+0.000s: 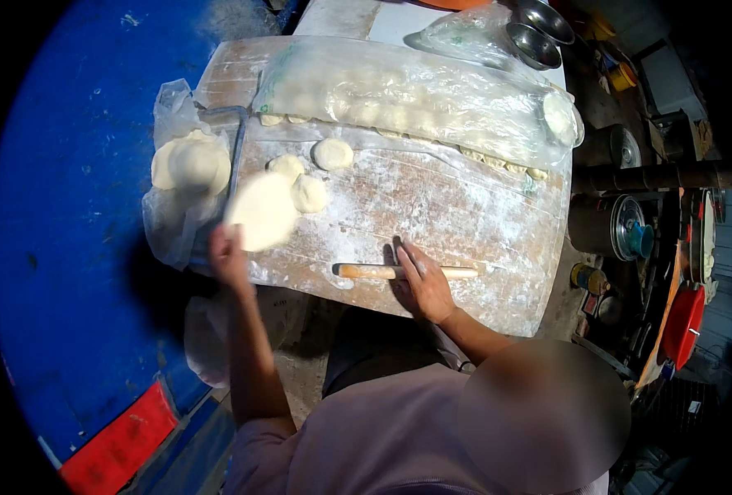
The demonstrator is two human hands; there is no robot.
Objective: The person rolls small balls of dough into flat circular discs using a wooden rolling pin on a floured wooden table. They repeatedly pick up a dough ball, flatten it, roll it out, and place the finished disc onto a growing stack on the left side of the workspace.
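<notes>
My left hand [226, 250] pinches the near edge of a thin, flat dough round [264, 213], which is blurred and tilted over the left side of the floured wooden board [378, 204]. Just beyond it lie three small dough pieces, a pale disc [333, 154], a lump [286, 166] and another lump [309, 193]. My right hand [426, 284] holds a wooden rolling pin [366, 271] down on the board under its palm, fingers stretched across it. At the board's left edge, a stack of flat dough rounds [191, 162] rests on clear plastic.
Clear plastic sheeting [415, 99] covers rows of pleated dough pieces [496, 162] along the board's far side. A metal bar [240, 148] stands by the left edge. Metal bowls [534, 44] sit at the far right. A lidded pot [625, 226] is right of the board.
</notes>
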